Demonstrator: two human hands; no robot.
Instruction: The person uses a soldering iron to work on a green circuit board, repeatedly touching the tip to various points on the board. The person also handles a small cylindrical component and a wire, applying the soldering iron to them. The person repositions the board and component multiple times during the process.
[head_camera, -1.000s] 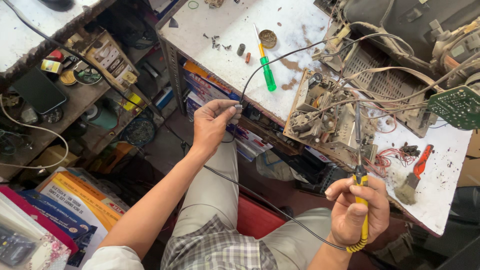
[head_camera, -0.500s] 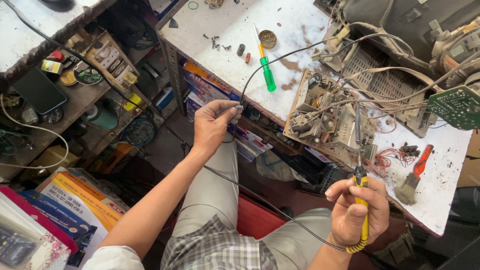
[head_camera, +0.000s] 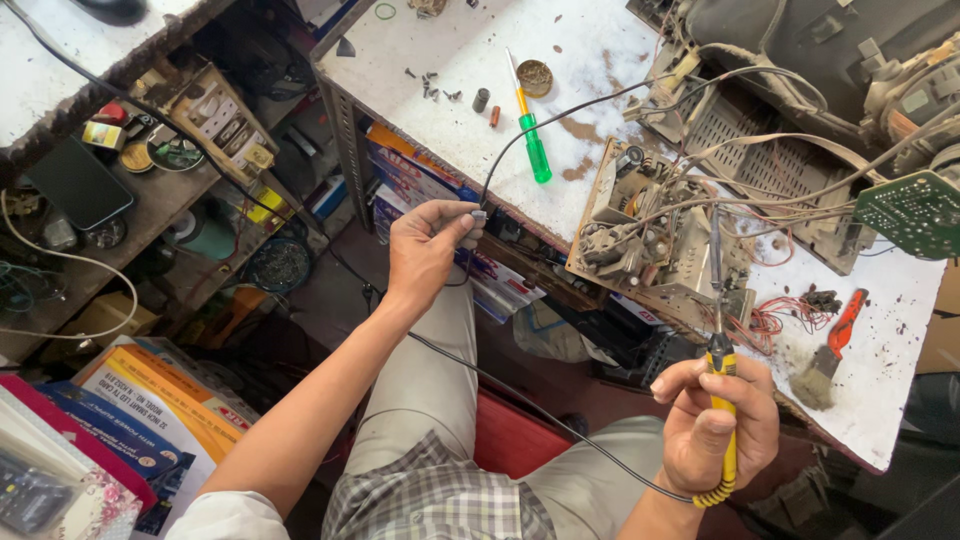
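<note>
My left hand (head_camera: 428, 246) pinches the end of a thin black wire (head_camera: 540, 128) that arcs up over the white workbench (head_camera: 470, 60) toward the opened electronics chassis (head_camera: 650, 235). My right hand (head_camera: 715, 420) grips a yellow-handled soldering iron (head_camera: 722, 360) upright, its metal tip pointing up at the chassis circuit board. The iron's black cord (head_camera: 520, 400) runs across my lap. Both hands sit below the bench's front edge.
A green-handled screwdriver (head_camera: 532, 140), a small round tin (head_camera: 535, 77) and loose screws (head_camera: 432, 88) lie on the bench. An orange-handled brush (head_camera: 830, 350) rests at right, a green circuit board (head_camera: 915, 212) beyond. Cluttered shelves (head_camera: 150, 170) and stacked boxes (head_camera: 130, 410) stand at left.
</note>
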